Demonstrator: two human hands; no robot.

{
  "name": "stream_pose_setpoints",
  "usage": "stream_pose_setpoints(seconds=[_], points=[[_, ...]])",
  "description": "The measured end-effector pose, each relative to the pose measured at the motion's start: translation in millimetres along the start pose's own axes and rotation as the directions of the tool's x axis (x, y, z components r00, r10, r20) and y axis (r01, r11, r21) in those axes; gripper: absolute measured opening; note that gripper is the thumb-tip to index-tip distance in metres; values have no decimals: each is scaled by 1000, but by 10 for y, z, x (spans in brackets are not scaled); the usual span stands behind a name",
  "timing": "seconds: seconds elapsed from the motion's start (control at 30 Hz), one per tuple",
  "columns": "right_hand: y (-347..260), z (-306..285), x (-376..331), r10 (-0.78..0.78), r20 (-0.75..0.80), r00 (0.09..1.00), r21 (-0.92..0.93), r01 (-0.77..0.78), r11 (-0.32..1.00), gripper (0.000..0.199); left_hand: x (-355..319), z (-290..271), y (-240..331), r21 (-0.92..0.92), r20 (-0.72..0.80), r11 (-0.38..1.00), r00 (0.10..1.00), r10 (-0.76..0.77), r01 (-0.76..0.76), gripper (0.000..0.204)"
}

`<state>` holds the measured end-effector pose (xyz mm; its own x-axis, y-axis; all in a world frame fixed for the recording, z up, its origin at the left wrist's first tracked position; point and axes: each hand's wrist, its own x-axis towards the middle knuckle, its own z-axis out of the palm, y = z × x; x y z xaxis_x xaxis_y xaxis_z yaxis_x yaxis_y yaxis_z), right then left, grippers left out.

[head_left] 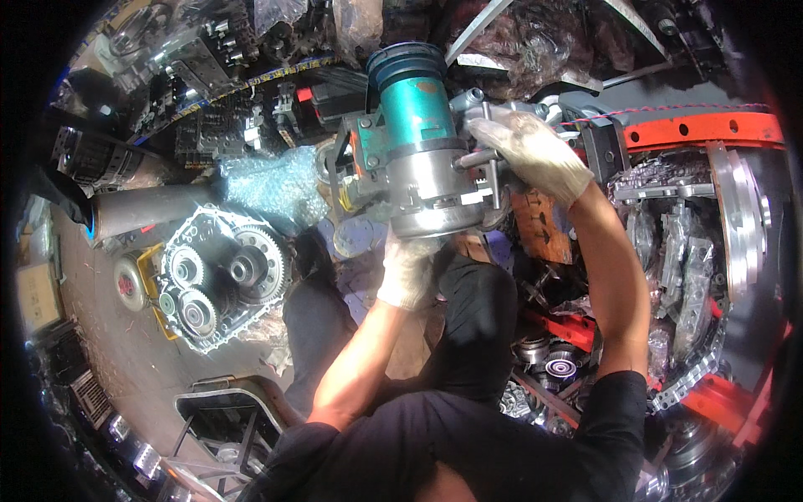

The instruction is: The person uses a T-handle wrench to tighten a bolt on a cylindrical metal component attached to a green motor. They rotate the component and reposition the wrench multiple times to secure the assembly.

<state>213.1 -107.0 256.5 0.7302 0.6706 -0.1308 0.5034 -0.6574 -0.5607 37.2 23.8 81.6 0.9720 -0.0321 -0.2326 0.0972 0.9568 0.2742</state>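
I hold up a heavy machine assembly (414, 138) with a teal cylindrical body, a blue grooved pulley on top and a wide silver metal base. My left hand (407, 269), in a dirty white glove, supports the base from underneath. My right hand (529, 152), also gloved, grips the metal fitting and rods on the assembly's right side. Both forearms rise from the lower edge. My legs in dark trousers are below the part.
A gearbox housing (219, 280) with several exposed gears lies on the floor at left, next to a grey pipe (142, 207) and bubble wrap (272, 180). An orange-red flanged frame (698, 130) and stacked metal parts (682, 268) crowd the right. A metal frame (222, 418) sits lower left.
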Motion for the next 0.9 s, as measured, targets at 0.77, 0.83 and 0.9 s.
stream_pose_setpoints(seconds=[0.77, 0.83, 0.9], points=[[89, 5, 9, -518, 89, 851, -729, 410, 548, 21, 51, -207, -115, 36, -50, 997, 997, 64, -62, 71], [-59, -127, -69, -302, 142, 943, -746, 303, 593, 34, 48, -201, -92, 53, -43, 996, 997, 67, -65, 72], [-219, -190, -153, -214, -111, 970, -289, 175, 941, 56, 51, -190, -51, 61, -19, 997, 998, 52, -51, 73]])
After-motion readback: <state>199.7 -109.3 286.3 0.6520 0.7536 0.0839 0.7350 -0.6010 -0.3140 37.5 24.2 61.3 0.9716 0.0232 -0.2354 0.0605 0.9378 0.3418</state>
